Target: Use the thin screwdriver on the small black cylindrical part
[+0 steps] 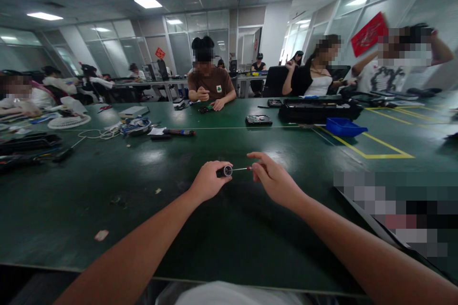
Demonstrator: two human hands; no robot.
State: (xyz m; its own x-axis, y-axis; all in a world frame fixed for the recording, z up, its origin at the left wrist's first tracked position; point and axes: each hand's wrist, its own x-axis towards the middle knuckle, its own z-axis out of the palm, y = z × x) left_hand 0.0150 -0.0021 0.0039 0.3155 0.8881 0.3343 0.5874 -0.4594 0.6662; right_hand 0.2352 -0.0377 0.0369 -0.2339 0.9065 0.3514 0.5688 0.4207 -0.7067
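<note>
Near the middle of the green table (150, 219), my left hand (209, 181) is closed round a small black cylindrical part (224, 171) with a pale ring at its end. My right hand (270, 176) pinches the red end of a thin screwdriver (243, 168), its index finger stretched out above. The screwdriver's metal shaft points left and reaches the cylindrical part at its ringed end. Whether the tip sits inside the ring is too small to tell. Both hands are held a little above the tabletop.
A blue tray (345, 127) and a long black housing (320, 110) lie back right. An opened device (258, 120) is beyond my hands. Cables (103, 132), a dark tool (179, 132) and a white fan (69, 121) are left. Across the table sits a person (211, 81).
</note>
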